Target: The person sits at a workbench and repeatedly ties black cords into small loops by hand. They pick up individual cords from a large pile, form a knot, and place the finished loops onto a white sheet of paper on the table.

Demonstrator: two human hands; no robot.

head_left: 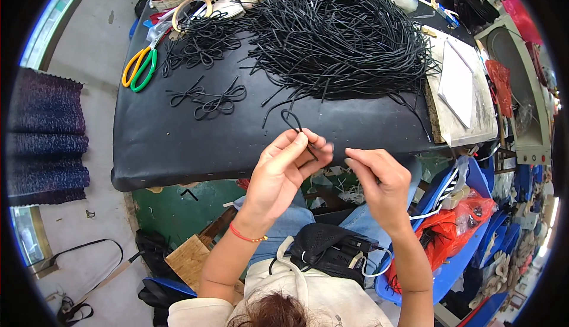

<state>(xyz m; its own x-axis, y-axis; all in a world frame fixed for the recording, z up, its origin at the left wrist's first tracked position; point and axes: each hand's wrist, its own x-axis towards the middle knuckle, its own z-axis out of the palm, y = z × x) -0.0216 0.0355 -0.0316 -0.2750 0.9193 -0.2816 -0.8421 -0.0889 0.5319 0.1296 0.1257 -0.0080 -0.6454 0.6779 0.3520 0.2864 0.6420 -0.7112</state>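
Between the thumb and fingers of my left hand (pixel 278 170) is a black cord (pixel 290 115), bent into a loop that stands up above the fingertips. My right hand (pixel 380 182) is held a little to the right, thumb and forefinger pinched together; whether anything thin is between them I cannot make out. Beyond both hands lies a large heap of loose black cords (pixel 344 36) on the black-covered table (pixel 160 155). Two cords tied in bows (pixel 220 99) rest on the table to the left, with a pile of similar looped cords (pixel 204 39) behind them.
Scissors (pixel 142 69) with yellow and green handles lie at the table's left edge, near a tape roll (pixel 191 13). A board with white paper (pixel 456 84) sits at the right. Below it, a blue bin (pixel 441 279) holds red plastic bags (pixel 453 223). A black pouch (pixel 332 250) is on my lap.
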